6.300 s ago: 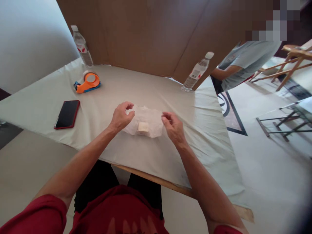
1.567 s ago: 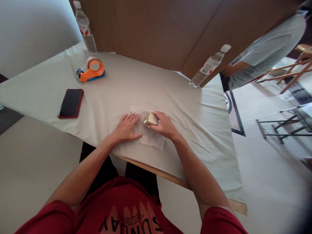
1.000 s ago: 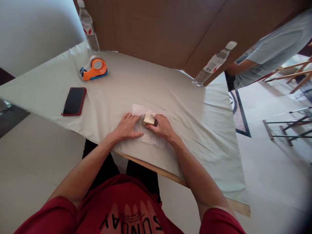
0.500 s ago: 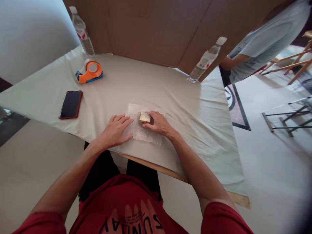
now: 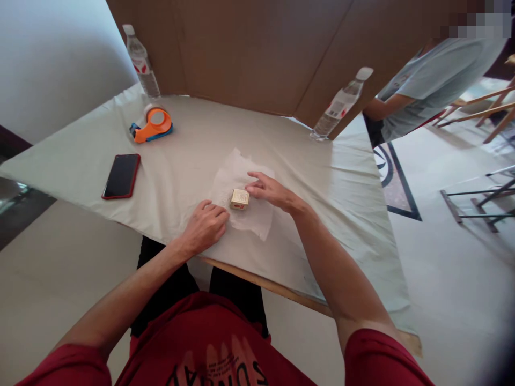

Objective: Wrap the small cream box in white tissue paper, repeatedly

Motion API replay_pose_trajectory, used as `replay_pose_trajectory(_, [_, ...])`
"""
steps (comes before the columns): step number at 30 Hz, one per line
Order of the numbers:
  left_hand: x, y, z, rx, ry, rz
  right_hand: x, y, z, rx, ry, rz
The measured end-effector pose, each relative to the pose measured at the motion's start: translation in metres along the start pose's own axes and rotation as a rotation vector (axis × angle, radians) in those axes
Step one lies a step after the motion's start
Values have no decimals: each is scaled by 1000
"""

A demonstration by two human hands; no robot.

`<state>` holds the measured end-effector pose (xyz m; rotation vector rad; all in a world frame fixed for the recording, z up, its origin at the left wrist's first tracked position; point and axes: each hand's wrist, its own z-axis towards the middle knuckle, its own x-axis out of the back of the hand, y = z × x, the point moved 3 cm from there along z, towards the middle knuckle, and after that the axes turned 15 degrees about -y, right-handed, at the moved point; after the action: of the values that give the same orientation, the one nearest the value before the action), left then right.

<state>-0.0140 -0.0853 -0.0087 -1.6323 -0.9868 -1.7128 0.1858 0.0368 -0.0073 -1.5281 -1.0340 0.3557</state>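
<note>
A small gold-coloured box (image 5: 240, 199) rests on a sheet of bubble wrap (image 5: 257, 222) near the table's front edge. My left hand (image 5: 206, 225) lies at the left edge of the wrap with its fingers curled together; whether they pinch the edge is hidden. Just right of the box, my right hand (image 5: 269, 190) hovers over the wrap, fingers apart and holding nothing, its fingertips close to the box's upper right corner.
An orange tape dispenser (image 5: 153, 124) and a red-edged phone (image 5: 121, 176) lie on the left. Two water bottles (image 5: 142, 64) (image 5: 341, 104) stand by a brown cardboard panel (image 5: 257, 48). A person (image 5: 426, 80) is beyond the panel at right.
My right hand has let go of the box and opened. My left hand's fingers have curled in. The wrap has turned a little, and its far corner now points away from me.
</note>
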Motion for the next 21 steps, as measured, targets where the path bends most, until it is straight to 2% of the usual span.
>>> replay_pose_trajectory(3, [5,-5,7,44,78,-49,-5,4,-7,46,-13,-57])
replay_pose_trajectory(6, [9,-5,13,63,109,-71,-8,5,-6,72,8,-105])
replay_pose_trajectory(11, [7,-2,12,4,61,24,-10,-1,-3,95,-34,-99])
replay_pose_trajectory(15, [4,-3,12,13,42,77,-10,-3,-5,103,-36,-116])
replay_pose_trajectory(21, [9,-8,28,85,193,-203,-13,2,-5,154,-7,-208])
